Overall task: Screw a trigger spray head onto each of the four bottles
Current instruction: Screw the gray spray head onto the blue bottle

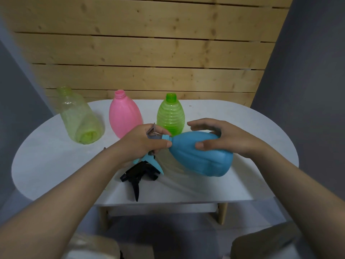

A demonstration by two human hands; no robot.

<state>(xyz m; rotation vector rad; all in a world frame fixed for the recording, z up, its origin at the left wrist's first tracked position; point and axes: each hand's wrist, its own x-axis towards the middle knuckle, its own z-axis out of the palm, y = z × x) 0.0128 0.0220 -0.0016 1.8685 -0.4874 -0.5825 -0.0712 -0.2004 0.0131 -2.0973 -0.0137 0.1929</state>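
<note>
Blue plastic marks the bottle [201,156] tipped on its side above the desk [261,128] near its front edge, neck pointing left. The right hand [222,139] wraps its body, thumb on top. The left hand [143,143] grips a blue trigger spray head [149,161] at the neck. A black spray head [138,176] lies on the desk below. Along the back edge stand a pale green bottle [80,116], a pink bottle [125,114] and a bright green bottle [170,114], all uncapped.

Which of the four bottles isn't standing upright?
The blue bottle. It is tipped on its side, held in both hands, neck pointing left. The pale green bottle, pink bottle and bright green bottle all stand with open necks up.
</note>
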